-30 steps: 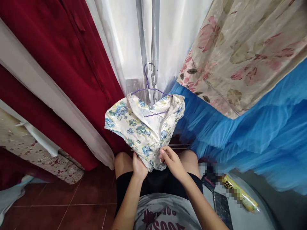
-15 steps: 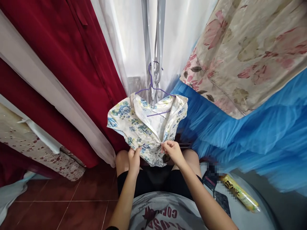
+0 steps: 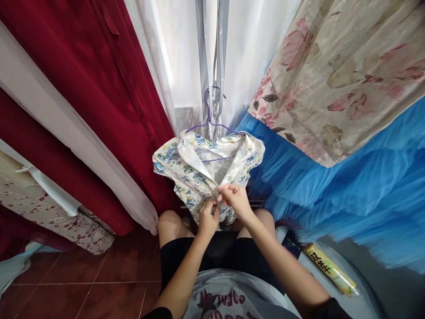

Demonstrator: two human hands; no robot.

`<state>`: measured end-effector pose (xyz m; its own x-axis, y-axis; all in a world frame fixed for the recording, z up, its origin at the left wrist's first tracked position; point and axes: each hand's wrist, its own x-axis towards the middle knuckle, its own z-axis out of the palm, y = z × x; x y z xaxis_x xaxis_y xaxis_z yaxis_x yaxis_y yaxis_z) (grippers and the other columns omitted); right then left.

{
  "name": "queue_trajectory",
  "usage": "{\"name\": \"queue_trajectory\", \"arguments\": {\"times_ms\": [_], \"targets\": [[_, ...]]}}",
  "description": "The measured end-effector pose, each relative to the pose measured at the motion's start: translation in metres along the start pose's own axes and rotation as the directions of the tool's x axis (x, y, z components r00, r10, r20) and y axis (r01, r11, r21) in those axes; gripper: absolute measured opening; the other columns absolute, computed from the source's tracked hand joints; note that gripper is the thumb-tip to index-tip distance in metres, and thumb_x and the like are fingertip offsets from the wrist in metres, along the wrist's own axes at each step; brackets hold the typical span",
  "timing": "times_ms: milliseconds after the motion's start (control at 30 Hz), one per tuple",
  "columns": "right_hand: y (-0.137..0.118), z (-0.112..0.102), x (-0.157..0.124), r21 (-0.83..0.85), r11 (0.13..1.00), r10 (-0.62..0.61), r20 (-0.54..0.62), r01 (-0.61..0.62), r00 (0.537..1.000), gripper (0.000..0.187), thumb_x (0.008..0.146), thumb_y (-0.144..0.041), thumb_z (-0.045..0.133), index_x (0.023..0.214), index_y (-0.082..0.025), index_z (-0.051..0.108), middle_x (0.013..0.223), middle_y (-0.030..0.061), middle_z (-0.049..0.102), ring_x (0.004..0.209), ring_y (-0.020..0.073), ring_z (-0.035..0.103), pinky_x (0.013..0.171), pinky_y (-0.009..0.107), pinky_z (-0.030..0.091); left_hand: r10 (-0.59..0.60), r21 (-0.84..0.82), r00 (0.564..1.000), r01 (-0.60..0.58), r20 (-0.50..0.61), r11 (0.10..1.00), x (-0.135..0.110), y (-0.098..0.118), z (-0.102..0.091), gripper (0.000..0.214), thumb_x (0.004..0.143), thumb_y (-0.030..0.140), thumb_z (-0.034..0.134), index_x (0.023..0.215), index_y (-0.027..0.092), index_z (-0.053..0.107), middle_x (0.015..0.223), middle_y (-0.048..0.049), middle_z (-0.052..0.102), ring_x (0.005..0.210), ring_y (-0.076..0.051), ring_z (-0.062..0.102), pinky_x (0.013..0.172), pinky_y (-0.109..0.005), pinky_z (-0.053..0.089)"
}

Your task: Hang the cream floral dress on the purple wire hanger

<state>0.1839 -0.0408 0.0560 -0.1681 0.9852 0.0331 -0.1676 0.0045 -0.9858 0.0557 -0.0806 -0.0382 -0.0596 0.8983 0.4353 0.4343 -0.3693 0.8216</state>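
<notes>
A white blouse (image 3: 195,175) with blue and yellow flowers hangs on a purple hanger (image 3: 208,122) in front of me. Its neckline forms a V, and the hanger's lower bar shows inside the opening. At the bottom of the V my right hand (image 3: 234,199) pinches the front edge. Just below and to the left, my left hand (image 3: 209,217) has its fingers closed on the blouse's front, close to the right fingertips. Whatever small fastening may lie between the fingers is hidden.
Dark red fabric (image 3: 83,79) and white curtains (image 3: 255,44) hang at left and behind. Blue tulle (image 3: 299,190) and a flowered cloth (image 3: 325,88) hang at right. A grey round stool (image 3: 348,305) beside me bears a yellow packet (image 3: 332,270) and a dark flat item (image 3: 292,243).
My left hand has moved right from the blouse's lower left edge to its front, beside my right hand. My right hand has risen slightly, and the blouse has shifted a little right.
</notes>
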Motion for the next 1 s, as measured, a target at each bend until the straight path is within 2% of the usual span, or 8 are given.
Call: {"name": "queue_trajectory", "arguments": {"times_ms": [233,333,433,500,567,733,867,1000], "targets": [[-0.11,0.032,0.087,0.107,0.979,-0.171,-0.04,0.174,0.985,0.029,0.078,-0.042,0.076,0.07,-0.015,0.068,0.06,0.0019,0.068,0.04,0.0059,0.044,0.036,0.019,0.029,-0.026,0.09,0.997,0.02,0.071,0.996,-0.002,-0.015,-0.024,0.019,0.097,0.03,0.053,0.08,0.023,0.058,0.08,-0.004,0.06,0.078,-0.022,0.059,0.075,-0.032,0.043],[-0.124,0.043,0.093,0.115,0.968,-0.219,-0.048,0.223,0.975,0.028,0.084,-0.042,0.071,0.075,-0.016,0.067,0.06,-0.0005,0.065,0.041,0.0056,0.046,0.038,0.019,0.029,-0.022,0.114,0.978,-0.002,0.206,0.993,0.021,-0.016,-0.037,0.021,0.093,0.031,0.059,0.074,0.022,0.062,0.074,-0.0037,0.062,0.072,-0.021,0.059,0.072,-0.031,0.044],[-0.119,0.043,0.083,0.044,0.968,-0.247,-0.023,0.248,0.969,0.026,0.088,-0.041,0.067,0.079,-0.017,0.065,0.057,-0.0022,0.062,0.041,0.0075,0.048,0.04,0.021,0.031,0.06,0.056,0.953,-0.08,0.296,0.995,0.073,0.006,-0.063,0.014,0.089,0.033,0.068,0.08,0.023,0.07,0.078,-0.0034,0.068,0.076,-0.02,0.064,0.075,-0.03,0.047],[-0.115,0.039,0.075,-0.014,0.963,-0.269,-0.014,0.269,0.963,0.024,0.09,-0.04,0.065,0.079,-0.018,0.063,0.056,-0.0027,0.061,0.041,0.0083,0.048,0.043,0.022,0.034,0.197,0.015,0.975,-0.199,0.099,0.98,0.115,0.035,-0.084,0.014,0.094,0.034,0.064,0.101,0.023,0.07,0.086,-0.0037,0.069,0.078,-0.019,0.064,0.076,-0.029,0.048],[-0.113,0.035,0.07,-0.06,0.952,-0.302,-0.006,0.301,0.953,0.024,0.091,-0.04,0.063,0.079,-0.019,0.061,0.056,-0.0032,0.061,0.042,0.0082,0.048,0.045,0.023,0.036,0.317,0.045,0.946,-0.315,-0.062,0.948,0.153,0.068,-0.101,0.029,0.097,0.032,0.061,0.125,0.024,0.065,0.088,-0.0019,0.067,0.073,-0.016,0.062,0.073,-0.027,0.048],[-0.108,0.028,0.075,-0.187,0.893,-0.406,0.056,0.409,0.912,0.027,0.091,-0.041,0.062,0.075,-0.021,0.056,0.053,-0.0036,0.056,0.044,0.0095,0.046,0.048,0.024,0.034,0.507,0.214,0.857,-0.514,0.092,0.831,0.196,0.12,-0.107,0.021,0.102,0.031,0.054,0.1,0.019,0.071,0.083,-0.002,0.068,0.077,-0.016,0.063,0.078,-0.028,0.047],[-0.079,0.024,0.084,-0.391,0.822,-0.439,0.025,0.413,0.898,0.029,0.089,-0.037,0.063,0.068,-0.022,0.051,0.052,-0.0044,0.048,0.048,0.0106,0.041,0.051,0.025,0.028,0.508,0.187,0.844,-0.478,-0.173,0.858,0.198,0.123,-0.108,0.022,0.102,0.034,0.055,0.092,0.018,0.068,0.08,-0.0012,0.068,0.077,-0.014,0.065,0.078,-0.025,0.048],[-0.05,0.024,0.076,-0.399,0.856,-0.331,0.067,0.329,0.941,0.027,0.083,-0.032,0.062,0.063,-0.022,0.048,0.053,-0.004,0.049,0.05,0.0114,0.042,0.052,0.025,0.031,0.296,0.057,0.761,-0.324,-0.577,0.944,0.211,0.096,-0.146,0.022,0.101,0.035,0.056,0.089,0.018,0.064,0.078,0.0002,0.063,0.077,-0.012,0.063,0.075,-0.022,0.049]]}}
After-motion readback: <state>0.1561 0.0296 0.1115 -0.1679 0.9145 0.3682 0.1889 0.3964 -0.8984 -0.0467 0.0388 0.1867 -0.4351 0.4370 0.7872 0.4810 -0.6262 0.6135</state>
